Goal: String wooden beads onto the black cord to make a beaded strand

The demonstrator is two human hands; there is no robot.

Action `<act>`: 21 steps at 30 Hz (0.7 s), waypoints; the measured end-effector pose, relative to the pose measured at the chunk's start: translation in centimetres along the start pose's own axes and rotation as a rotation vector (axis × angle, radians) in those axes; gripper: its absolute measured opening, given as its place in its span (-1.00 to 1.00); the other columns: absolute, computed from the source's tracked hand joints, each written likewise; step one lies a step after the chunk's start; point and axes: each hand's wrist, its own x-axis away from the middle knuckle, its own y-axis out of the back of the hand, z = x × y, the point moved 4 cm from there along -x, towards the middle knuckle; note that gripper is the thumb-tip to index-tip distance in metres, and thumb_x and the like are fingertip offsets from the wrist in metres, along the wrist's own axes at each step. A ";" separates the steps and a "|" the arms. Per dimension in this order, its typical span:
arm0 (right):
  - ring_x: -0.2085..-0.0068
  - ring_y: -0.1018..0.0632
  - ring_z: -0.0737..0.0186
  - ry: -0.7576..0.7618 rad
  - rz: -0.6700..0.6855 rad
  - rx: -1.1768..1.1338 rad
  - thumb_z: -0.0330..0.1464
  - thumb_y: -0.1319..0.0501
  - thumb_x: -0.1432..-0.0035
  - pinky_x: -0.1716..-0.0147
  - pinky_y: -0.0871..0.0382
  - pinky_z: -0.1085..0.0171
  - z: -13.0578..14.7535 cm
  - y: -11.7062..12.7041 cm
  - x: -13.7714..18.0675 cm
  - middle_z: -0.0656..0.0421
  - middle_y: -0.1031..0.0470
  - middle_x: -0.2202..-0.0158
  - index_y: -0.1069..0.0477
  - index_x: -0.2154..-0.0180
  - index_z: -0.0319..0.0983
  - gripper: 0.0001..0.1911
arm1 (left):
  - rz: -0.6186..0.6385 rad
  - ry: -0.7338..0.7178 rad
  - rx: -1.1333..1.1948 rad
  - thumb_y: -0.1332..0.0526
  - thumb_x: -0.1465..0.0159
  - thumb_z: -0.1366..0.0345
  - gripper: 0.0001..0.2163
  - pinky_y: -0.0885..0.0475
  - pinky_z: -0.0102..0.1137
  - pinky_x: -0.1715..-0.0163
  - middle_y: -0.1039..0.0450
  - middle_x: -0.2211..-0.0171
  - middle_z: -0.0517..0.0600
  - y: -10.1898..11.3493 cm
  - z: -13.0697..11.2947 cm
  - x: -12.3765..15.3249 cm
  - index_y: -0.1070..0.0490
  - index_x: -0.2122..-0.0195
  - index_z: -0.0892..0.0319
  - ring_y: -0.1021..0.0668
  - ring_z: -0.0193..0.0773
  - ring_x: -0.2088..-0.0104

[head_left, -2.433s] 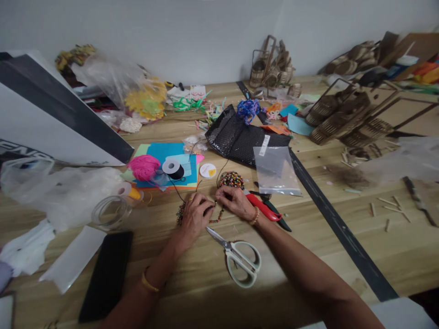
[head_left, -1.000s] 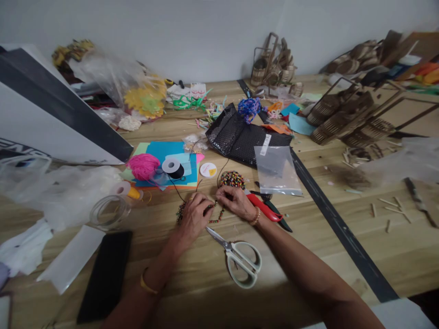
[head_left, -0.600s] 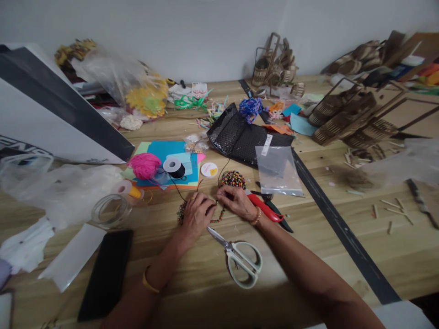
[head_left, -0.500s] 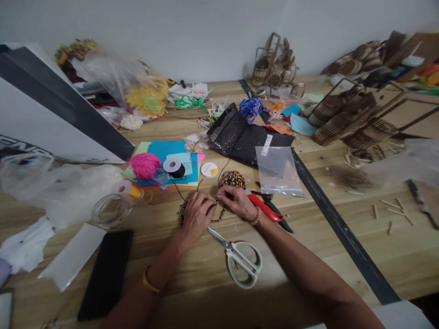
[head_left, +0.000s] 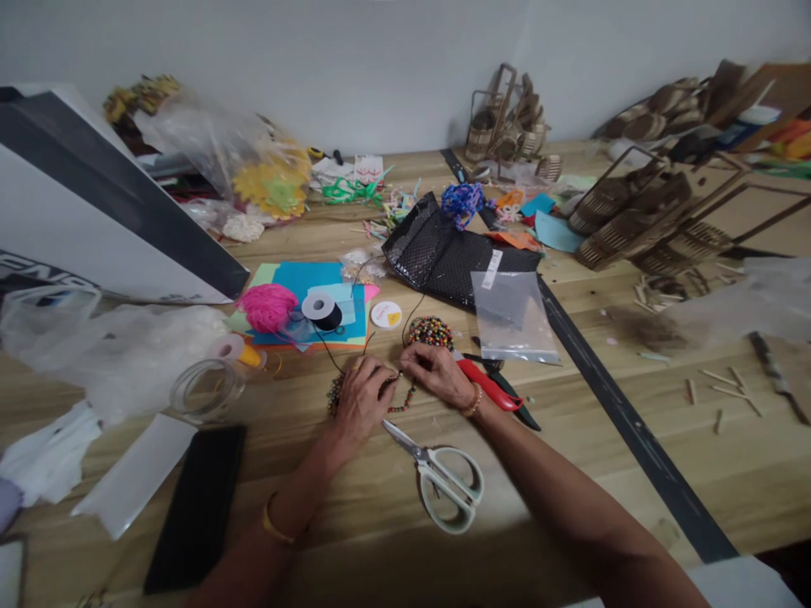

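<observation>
My left hand (head_left: 362,399) rests on the wooden table (head_left: 570,439) with its fingers curled over a strand of small coloured beads (head_left: 334,395). My right hand (head_left: 437,373) pinches the same bead strand (head_left: 401,406) close to the left fingertips. A thin black cord (head_left: 329,350) runs from the hands back to a black cord spool (head_left: 321,310). A round pile of mixed coloured beads (head_left: 430,330) lies just beyond my right hand.
White-handled scissors (head_left: 442,477) lie near my wrists. Red-handled pliers (head_left: 491,387) sit right of my right hand. A pink yarn ball (head_left: 266,307), coloured paper (head_left: 297,283), a clear zip bag (head_left: 512,317), a black pouch (head_left: 443,257), a phone (head_left: 196,507) and wooden baskets (head_left: 634,215) surround them.
Both hands stay pinched on the bead strand at the same spot. Only the camera view shifts slightly.
</observation>
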 end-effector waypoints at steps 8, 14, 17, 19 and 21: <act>0.49 -0.32 0.37 -0.103 -0.023 -0.183 -0.27 -0.15 -0.18 0.48 -0.21 0.39 -0.5 0.0 -0.1 0.25 -0.30 0.53 -0.35 0.39 -0.28 -0.80 | -0.052 0.034 0.099 -0.18 -0.20 0.47 -0.87 -0.38 -0.25 0.13 -0.44 0.28 0.03 0.8 1.1 -0.1 -0.50 0.31 0.16 -0.45 -0.19 0.18; 0.52 -0.33 0.37 -0.134 -0.018 -0.252 -0.22 -0.17 -0.18 0.48 -0.24 0.37 0.1 0.1 -0.2 0.25 -0.31 0.55 -0.34 0.38 -0.28 -0.76 | 0.018 0.008 0.114 -0.18 -0.19 0.50 -0.84 -0.39 -0.24 0.12 -0.47 0.29 0.04 0.8 0.7 0.0 -0.52 0.28 0.18 -0.48 -0.19 0.20; 0.52 -0.32 0.37 -0.129 -0.010 -0.250 -0.20 -0.17 -0.19 0.48 -0.23 0.37 0.7 0.0 -0.1 0.25 -0.31 0.55 -0.34 0.37 -0.28 -0.74 | 0.035 -0.004 0.151 -0.15 -0.19 0.52 -0.77 -0.41 -0.24 0.10 -0.48 0.21 0.05 0.7 0.4 0.0 -0.50 0.19 0.17 -0.49 -0.19 0.16; 0.51 -0.32 0.38 -0.114 0.009 -0.257 -0.19 -0.17 -0.19 0.49 -0.22 0.38 1.2 -0.1 0.0 0.25 -0.31 0.54 -0.35 0.37 -0.29 -0.73 | 0.043 -0.007 0.202 -0.13 -0.18 0.54 -0.73 -0.41 -0.23 0.08 -0.49 0.16 0.07 0.5 0.4 0.0 -0.49 0.15 0.17 -0.48 -0.18 0.12; 0.50 -0.32 0.38 -0.100 0.032 -0.259 -0.19 -0.17 -0.20 0.49 -0.21 0.38 1.9 -0.2 0.0 0.25 -0.32 0.54 -0.36 0.36 -0.29 -0.73 | 0.037 -0.011 0.261 -0.13 -0.16 0.56 -0.72 -0.40 -0.22 0.04 -0.51 0.14 0.08 0.4 0.4 -0.1 -0.50 0.16 0.17 -0.47 -0.16 0.07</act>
